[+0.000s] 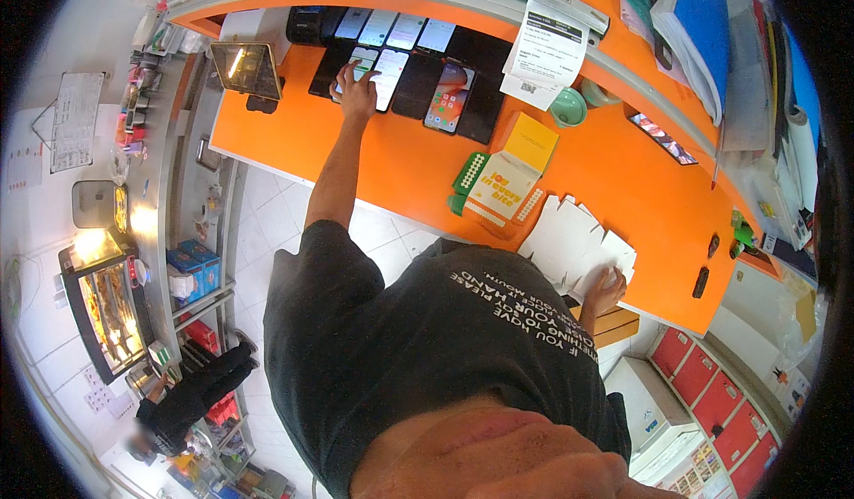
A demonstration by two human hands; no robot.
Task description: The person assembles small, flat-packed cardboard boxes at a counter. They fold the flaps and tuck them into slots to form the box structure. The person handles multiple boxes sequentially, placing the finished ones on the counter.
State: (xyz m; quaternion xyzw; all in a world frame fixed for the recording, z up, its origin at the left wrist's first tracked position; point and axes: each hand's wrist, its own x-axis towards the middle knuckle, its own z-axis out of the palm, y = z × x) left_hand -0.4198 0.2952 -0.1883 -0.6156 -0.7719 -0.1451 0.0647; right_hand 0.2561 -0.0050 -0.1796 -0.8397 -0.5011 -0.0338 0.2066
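Passage over the counter lies between the left forearm and the box, or to the box's right, while the tablet bars the left end, the phones the back, and the card under the right hand the near edge.

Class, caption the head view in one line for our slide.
Left hand over lit phones, right hand on white cardboard, at an orange counter.

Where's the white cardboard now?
In the head view, the white cardboard lies right of centre on the orange counter, beside the yellow and white box, with the right hand at its edge.
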